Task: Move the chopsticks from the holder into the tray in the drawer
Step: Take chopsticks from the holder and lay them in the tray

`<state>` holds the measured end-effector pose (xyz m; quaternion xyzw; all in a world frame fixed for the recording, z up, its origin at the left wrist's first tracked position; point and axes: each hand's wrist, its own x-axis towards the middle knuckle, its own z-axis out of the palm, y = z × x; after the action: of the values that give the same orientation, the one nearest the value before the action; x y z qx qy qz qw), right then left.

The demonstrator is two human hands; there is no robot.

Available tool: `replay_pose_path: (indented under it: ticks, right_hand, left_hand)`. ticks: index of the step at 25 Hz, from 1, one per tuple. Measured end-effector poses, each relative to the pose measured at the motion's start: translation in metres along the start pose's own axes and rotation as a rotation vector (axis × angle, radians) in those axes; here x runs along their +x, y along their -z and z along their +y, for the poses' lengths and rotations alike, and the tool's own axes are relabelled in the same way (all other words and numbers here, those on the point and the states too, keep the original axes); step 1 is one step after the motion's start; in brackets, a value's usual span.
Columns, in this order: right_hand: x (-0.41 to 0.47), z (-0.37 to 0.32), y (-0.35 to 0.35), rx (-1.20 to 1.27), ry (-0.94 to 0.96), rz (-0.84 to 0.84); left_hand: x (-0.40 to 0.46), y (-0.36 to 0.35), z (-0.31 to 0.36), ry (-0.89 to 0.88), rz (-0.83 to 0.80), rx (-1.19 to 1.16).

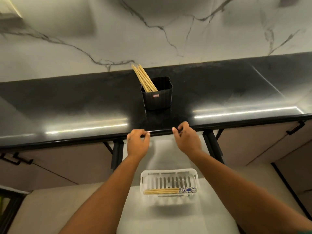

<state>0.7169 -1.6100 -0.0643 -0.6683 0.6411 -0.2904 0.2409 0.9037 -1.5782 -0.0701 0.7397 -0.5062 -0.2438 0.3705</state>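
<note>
Black counter (67, 105) beyond both hands, front edge at the fingertips. Open drawer (168, 217) below the forearms, bare floor all round the white tray (168, 176). Holder (157, 97) just past the hands, chopsticks (143, 78) leaning up-left. Tray chopsticks (168, 190) flat, crosswise, patterned ends rightward. Left hand (137, 143), right hand (186, 138): empty, fingers loosely curled.

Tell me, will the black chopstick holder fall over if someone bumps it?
Possibly. The black chopstick holder is tall and narrow, and its chopsticks all lean to one side, sticking well above the rim. It looks like thin plastic, so probably light and easy to slide on the glossy countertop.
</note>
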Motion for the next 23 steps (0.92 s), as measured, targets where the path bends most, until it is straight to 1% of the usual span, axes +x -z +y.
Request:
replay_pose_path:
  ticks: [2, 4, 6, 8, 10, 12, 14, 16, 18, 21, 23]
  right_hand:
    - [0.028, -0.038, 0.007, 0.016, 0.126, 0.041]
    - [0.058, -0.069, 0.015, 0.054, 0.192, 0.036]
    - [0.087, -0.092, 0.021, 0.06, 0.303, 0.005]
    - [0.12, -0.109, 0.022, 0.043, 0.382, -0.034]
    - [0.154, -0.12, 0.021, 0.028, 0.353, -0.087]
    - [0.186, -0.127, 0.017, -0.019, 0.281, -0.131]
    - [0.215, -0.134, 0.01, -0.082, 0.182, -0.172]
    - [0.242, -0.137, -0.004, -0.156, 0.067, -0.239]
    - [0.265, -0.136, -0.021, -0.289, -0.004, -0.341]
    - [0.283, -0.133, -0.042, -0.473, -0.041, -0.52]
    - [0.291, -0.129, -0.051, -0.491, -0.046, -0.541]
  left_hand:
    - [0.03, 0.016, 0.035, -0.089, 0.05, -0.011]
    - [0.053, 0.03, 0.069, -0.109, 0.071, -0.04]
    - [0.074, 0.04, 0.094, -0.106, 0.035, -0.105]
    - [0.09, 0.049, 0.11, -0.107, -0.06, -0.136]
    - [0.11, 0.056, 0.115, -0.063, -0.075, -0.187]
    - [0.134, 0.059, 0.118, -0.009, -0.048, -0.251]
    - [0.154, 0.058, 0.122, -0.054, -0.055, -0.16]
    - [0.17, 0.052, 0.118, -0.119, -0.066, -0.014]
    - [0.179, 0.047, 0.106, -0.114, -0.009, 0.056]
    - [0.187, 0.047, 0.081, -0.048, 0.019, 0.122]
    - [0.192, 0.049, 0.063, -0.049, -0.009, 0.22]
